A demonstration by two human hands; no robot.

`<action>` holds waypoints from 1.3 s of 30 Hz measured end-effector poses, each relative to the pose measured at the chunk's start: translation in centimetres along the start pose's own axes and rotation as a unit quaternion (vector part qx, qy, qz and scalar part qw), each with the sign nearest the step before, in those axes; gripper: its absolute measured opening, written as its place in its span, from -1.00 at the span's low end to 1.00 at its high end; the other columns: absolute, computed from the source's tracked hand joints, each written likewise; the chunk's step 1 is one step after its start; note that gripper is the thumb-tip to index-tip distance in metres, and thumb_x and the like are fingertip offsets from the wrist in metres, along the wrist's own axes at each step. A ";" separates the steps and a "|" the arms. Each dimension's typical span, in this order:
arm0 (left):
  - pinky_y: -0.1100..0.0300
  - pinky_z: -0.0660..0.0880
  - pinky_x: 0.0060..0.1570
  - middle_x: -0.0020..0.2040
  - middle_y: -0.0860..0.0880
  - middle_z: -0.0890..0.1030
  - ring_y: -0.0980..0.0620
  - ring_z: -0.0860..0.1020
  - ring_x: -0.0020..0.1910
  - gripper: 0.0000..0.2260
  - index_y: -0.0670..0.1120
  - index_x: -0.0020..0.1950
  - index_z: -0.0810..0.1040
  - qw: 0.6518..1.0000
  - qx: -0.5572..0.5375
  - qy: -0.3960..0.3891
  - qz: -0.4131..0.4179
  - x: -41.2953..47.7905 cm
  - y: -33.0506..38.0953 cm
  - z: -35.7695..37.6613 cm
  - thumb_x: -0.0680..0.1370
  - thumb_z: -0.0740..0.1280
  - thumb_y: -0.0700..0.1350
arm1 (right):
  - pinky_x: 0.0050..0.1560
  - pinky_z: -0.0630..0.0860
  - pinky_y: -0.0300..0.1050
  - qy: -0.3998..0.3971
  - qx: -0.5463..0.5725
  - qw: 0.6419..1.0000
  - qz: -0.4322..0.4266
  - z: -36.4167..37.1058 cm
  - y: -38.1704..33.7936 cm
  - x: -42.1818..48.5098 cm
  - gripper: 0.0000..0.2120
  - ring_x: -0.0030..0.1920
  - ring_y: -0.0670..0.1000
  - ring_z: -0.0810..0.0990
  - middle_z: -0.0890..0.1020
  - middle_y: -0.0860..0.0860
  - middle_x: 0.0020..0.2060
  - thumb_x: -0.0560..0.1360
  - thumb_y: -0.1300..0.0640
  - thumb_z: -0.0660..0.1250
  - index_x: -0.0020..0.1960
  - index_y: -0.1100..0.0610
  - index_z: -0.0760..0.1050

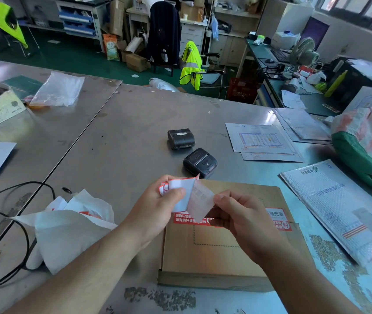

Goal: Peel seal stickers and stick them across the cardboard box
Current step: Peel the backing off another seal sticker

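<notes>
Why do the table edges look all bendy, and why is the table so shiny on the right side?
Head view: the wide-angle lens bends the steel table edges. Head view: daylight glares pale blue off its right side beside the bubble mailer. Head view: the translucent layer that the right hand peels off the seal stickers in the left hand looks soft, slightly blurred.

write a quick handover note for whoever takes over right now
Left hand: grips the sticker sheet.
Right hand: fingers pinch the half-peeled sticker, which is partly off the sheet.
Cardboard box: flat on the metal table, under both hands.
Done: one red seal sticker is already stuck across the box.
Left: finish the peel and stick this one across the box.
</notes>
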State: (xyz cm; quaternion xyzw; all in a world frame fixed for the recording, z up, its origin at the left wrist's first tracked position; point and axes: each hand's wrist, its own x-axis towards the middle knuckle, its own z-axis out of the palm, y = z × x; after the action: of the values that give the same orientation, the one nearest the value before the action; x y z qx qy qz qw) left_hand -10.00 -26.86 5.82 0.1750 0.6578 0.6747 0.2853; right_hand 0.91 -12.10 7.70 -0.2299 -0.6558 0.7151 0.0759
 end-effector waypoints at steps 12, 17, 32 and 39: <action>0.03 0.58 -0.14 -0.09 -0.12 0.57 -0.07 0.60 -0.11 -0.80 -0.06 -0.11 0.42 0.957 -0.225 0.172 -0.067 1.2 -0.1 -2.9 0.64 0.12 -0.28 | -0.19 0.54 -0.06 0.001 0.045 0.999 0.021 -0.3 -0.1 0.1 -0.66 -0.25 0.10 0.68 0.70 0.16 -0.28 0.60 0.26 0.23 -0.33 0.14 0.57; 0.08 0.53 -0.20 -0.02 -0.08 0.52 -0.03 0.53 -0.10 -0.69 -0.03 0.10 0.45 0.954 -0.185 0.224 -0.072 1.5 -0.4 -3.2 0.60 0.05 -0.38 | -0.07 0.46 0.12 0.001 0.062 0.998 0.026 -0.2 -0.5 0.2 -0.81 -0.25 0.13 0.67 0.70 0.18 -0.28 0.39 0.14 0.29 -0.36 0.11 0.59; 0.26 0.40 -0.38 -0.33 0.00 0.49 0.07 0.41 -0.40 -0.85 -0.06 0.03 0.54 0.987 -0.122 0.104 -0.002 0.3 -0.4 -3.7 0.65 0.19 -0.23 | -0.29 0.45 -0.10 0.060 0.078 0.995 0.026 1.3 -1.4 0.8 -0.81 -0.35 0.03 0.66 0.66 0.00 -0.36 0.60 0.31 0.17 0.08 0.14 0.52; 0.34 0.36 -0.37 -0.33 0.09 0.60 0.18 0.41 -0.44 -0.94 0.12 0.00 0.60 0.981 0.115 0.121 0.104 -0.4 -0.6 -4.3 0.57 0.34 0.05 | -0.41 0.37 -0.14 0.119 0.086 0.988 0.040 2.5 -1.5 1.6 -0.67 -0.41 -0.01 0.47 0.53 0.07 -0.33 0.54 0.35 0.20 0.11 0.04 0.62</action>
State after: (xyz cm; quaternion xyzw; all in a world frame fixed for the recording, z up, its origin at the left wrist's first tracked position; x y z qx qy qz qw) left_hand -12.23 -30.56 4.99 0.1909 0.7387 0.6370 0.1101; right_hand -1.89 -13.47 8.91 -0.3319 -0.5684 0.7389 0.1442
